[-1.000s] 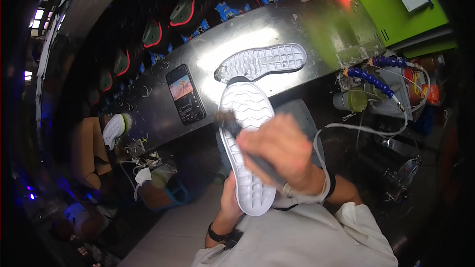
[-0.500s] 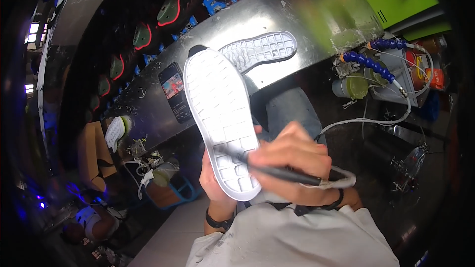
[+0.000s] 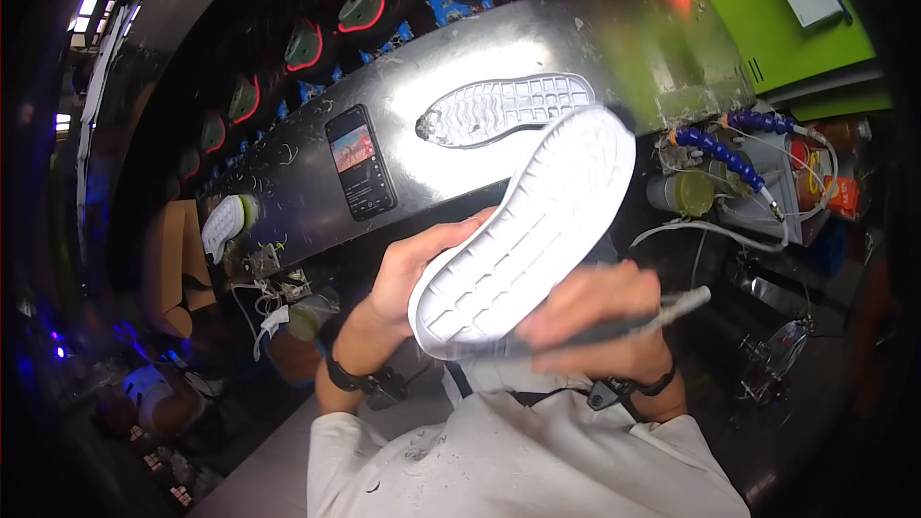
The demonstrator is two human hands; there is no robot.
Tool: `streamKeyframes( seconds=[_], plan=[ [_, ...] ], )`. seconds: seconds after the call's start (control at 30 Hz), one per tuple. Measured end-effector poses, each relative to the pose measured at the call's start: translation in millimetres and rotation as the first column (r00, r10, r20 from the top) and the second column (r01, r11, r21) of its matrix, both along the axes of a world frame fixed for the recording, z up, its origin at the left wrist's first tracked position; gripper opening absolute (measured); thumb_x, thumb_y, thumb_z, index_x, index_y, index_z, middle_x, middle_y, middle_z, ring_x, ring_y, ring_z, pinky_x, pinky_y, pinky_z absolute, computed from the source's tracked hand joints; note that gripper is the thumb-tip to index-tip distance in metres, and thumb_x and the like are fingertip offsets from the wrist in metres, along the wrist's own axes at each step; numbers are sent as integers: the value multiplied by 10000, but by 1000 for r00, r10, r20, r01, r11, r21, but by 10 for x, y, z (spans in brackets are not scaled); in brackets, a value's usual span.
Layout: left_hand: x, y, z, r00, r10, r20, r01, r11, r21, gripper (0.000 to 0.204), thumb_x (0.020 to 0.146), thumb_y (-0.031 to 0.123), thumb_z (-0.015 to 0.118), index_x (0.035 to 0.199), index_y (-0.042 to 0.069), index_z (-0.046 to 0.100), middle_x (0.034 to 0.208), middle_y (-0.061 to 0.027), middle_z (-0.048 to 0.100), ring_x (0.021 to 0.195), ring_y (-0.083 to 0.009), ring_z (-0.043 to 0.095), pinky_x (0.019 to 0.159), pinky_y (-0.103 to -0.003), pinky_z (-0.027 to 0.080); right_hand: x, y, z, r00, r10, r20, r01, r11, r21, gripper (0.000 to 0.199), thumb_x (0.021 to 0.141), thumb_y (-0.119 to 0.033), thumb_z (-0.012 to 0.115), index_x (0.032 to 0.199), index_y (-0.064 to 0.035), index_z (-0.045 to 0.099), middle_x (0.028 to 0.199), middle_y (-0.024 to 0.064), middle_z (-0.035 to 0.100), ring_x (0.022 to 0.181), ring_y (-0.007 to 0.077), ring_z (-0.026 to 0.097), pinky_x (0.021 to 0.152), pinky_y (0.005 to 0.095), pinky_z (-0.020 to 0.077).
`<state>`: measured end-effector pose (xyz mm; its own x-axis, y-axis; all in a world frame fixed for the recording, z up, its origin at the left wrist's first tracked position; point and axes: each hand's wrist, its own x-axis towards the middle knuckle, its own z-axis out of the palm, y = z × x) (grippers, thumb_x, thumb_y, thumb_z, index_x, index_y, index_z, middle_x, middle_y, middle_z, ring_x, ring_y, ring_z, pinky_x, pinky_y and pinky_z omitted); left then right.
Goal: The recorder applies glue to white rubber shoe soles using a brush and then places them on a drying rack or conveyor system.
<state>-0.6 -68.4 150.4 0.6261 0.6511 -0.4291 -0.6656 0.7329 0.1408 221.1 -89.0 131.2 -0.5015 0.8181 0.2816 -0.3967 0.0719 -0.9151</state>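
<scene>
A white shoe sole [image 3: 528, 235] is held up above my lap, tilted toward the right, its ridged grid side facing me. My left hand [image 3: 408, 264] grips its left edge, with the fingers partly behind it. Near the sole's lower right edge, my right hand [image 3: 604, 312] is closed around a dark pen-like tool with a pale rear end [image 3: 686, 303]. Motion smears this tool and the fingers, so its tip and any contact with the sole are unclear. Another sole, greyish with a grid pattern [image 3: 508, 107], lies on the metal table [image 3: 413, 86] beyond.
A phone with a lit screen [image 3: 361, 165] lies on the table. Farther left is a small white-and-green shoe part [image 3: 225, 225]. Blue jointed hoses [image 3: 720, 155] and a cluttered bin stand at right, below a green panel [image 3: 767, 29]. Moulds line the back. Another person [image 3: 158, 398] is at lower left.
The sole has swung from leaning left to leaning right, uncovering the whole grey sole and phone. My left hand moved up its left edge; my right hand shifted slightly right with the tool.
</scene>
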Motion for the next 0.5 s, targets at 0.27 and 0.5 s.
streamKeyframes(
  seconds=[0.27, 0.5],
  plan=[
    [-615, 2, 319, 906, 154, -394, -56, 967, 249, 558, 1050, 324, 369, 1419, -87, 447, 1268, -269, 635, 1112, -395, 671, 981, -455, 551, -134, -113, -165, 919, 367, -144, -370, 929, 6, 239, 778, 55, 787, 1010, 56, 728, 1003, 193, 734, 910, 276, 728, 802, 355, 580],
    [-100, -676, -632, 931, 357, 77, -360, 932, 35, 746, 967, 671, 332, 1616, 340, 174, 1653, -186, 215, 1419, -576, 295, 1074, -781, 283, 12, -50, -298, 888, -459, 30, 440, 828, -349, 315, 710, 123, 750, 1004, 44, 669, 1017, 171, 645, 935, 213, 654, 851, 315, 529]
  ],
)
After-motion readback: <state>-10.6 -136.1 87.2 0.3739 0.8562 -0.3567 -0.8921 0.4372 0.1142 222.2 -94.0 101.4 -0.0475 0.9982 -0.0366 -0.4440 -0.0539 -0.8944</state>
